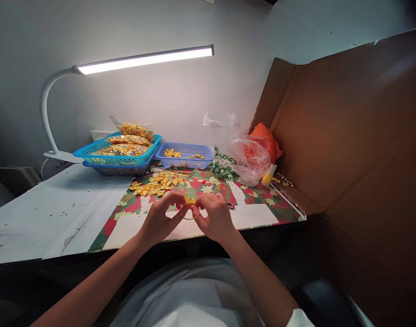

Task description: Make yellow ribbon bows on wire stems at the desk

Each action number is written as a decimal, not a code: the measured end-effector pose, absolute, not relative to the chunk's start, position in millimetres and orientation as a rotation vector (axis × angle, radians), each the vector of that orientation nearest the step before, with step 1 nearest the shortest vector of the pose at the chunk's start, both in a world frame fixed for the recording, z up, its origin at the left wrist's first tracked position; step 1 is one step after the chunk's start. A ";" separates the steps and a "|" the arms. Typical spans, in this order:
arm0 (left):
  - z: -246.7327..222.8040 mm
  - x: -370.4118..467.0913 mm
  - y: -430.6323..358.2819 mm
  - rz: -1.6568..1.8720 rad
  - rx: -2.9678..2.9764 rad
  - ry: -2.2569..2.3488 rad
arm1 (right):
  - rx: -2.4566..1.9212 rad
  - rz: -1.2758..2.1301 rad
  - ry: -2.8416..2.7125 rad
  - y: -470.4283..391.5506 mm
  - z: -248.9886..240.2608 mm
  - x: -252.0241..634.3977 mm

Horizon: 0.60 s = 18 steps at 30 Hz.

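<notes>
Both hands meet over the near edge of the table. My left hand (164,216) pinches the left side of a small yellow bow (189,200), thumb and fingers closed. From the right, my right hand (215,215) grips the same bow, fingertips curled in. A thin gold-coloured elastic loop (190,218) hangs below the bow between the two thumbs. Fingertips hide part of the bow and where the loop meets it. Beyond my left hand lies a loose pile of yellow bows (156,184) on the patterned sheet (129,206).
Bagged yellow pieces (126,147) fill a blue basket (92,159) at back left. A purple-blue basket (208,154) holds some bows. Plastic bags (254,159) and a yellow-white bottle (269,175) stand back right. A lamp (143,60) arches above; cardboard (351,127) walls the right side.
</notes>
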<state>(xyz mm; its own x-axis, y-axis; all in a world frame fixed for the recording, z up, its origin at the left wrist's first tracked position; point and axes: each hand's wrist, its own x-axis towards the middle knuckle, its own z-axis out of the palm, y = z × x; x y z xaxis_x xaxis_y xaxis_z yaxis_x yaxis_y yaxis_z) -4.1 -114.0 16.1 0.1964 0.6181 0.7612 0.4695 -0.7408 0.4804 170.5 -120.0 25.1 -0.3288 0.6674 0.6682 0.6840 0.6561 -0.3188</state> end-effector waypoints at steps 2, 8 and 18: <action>16.3 -4.4 -115.1 1.571 2.388 1.091 | -1.064 -0.118 -2.107 -118.6 23.9 170.0; 16.4 -7.1 -115.4 1.450 2.300 1.106 | -1.016 -0.161 -2.169 -116.2 23.6 171.3; 15.7 -12.6 -106.5 1.351 1.995 0.967 | -0.971 0.363 -1.986 -114.1 22.5 176.5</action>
